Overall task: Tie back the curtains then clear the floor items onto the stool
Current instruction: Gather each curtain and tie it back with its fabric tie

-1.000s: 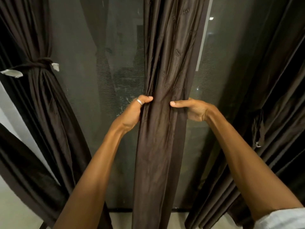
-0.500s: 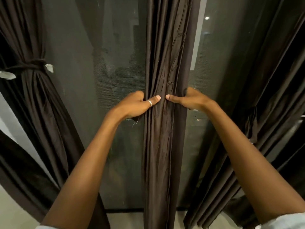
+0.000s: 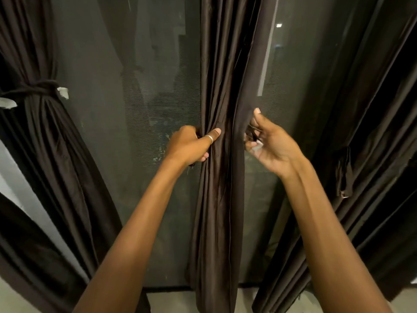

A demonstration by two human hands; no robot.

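Likely tying back the middle curtain point(image 3: 221, 199): left hand point(image 3: 189, 146) grips its gathered folds; right hand point(image 3: 273, 147) curls beside it, grasp unclear; next, bind the bunch

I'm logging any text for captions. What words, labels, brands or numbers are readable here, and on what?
None readable.
White tabs on the left curtain's tie: no print visible.
Whitish tab pinched in the right hand: blurred, nothing legible.
Ring on the left hand, which grips the middle curtain: no marking visible.
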